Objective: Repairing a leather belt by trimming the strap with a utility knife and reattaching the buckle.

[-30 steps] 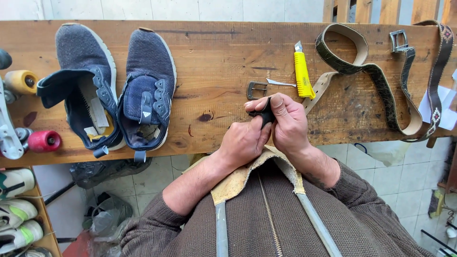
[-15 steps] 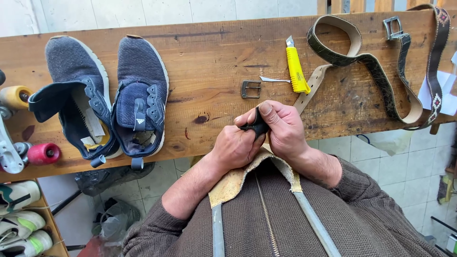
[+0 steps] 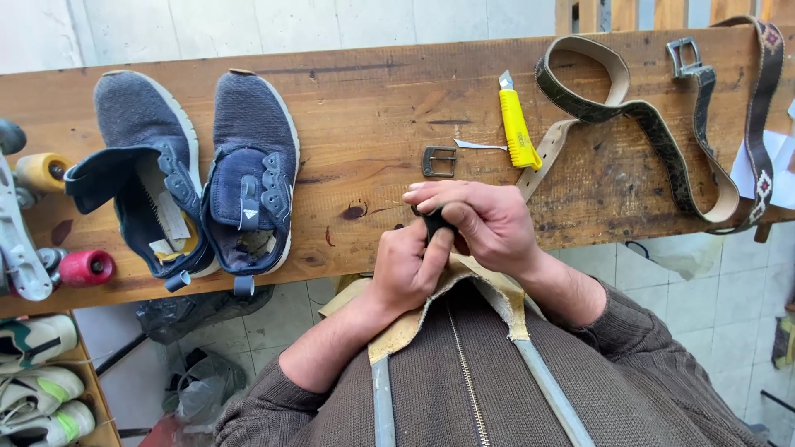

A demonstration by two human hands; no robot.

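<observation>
A small black piece [image 3: 434, 222], perhaps a scrap of leather or strap, sits pinched between both hands just off the near edge of the wooden workbench [image 3: 373, 124]. Most of it is hidden by fingers, so its exact kind cannot be told. The left hand [image 3: 407, 269] closes on it from below, thumb pressed up against it; the right hand [image 3: 480, 222] curls over it from above and the right, fingers folded tight around it. Both hands touch each other and hang over a tan leather apron [image 3: 431, 310] worn above a brown zip sweater.

On the bench beyond the hands lies a metal buckle [image 3: 439, 161], with a small blade-like sliver [image 3: 479, 146] and a yellow utility knife [image 3: 517, 126] just beside it. A long patterned belt [image 3: 662, 132] loops across the right end. To the left stand two dark blue sneakers [image 3: 199, 170], tongues pulled open, and a roller skate [image 3: 33, 223] at the far left edge.

Compared with half a second ago, the hands have drawn slightly nearer the body, while buckle, knife, belt and sneakers lie as they did.
</observation>
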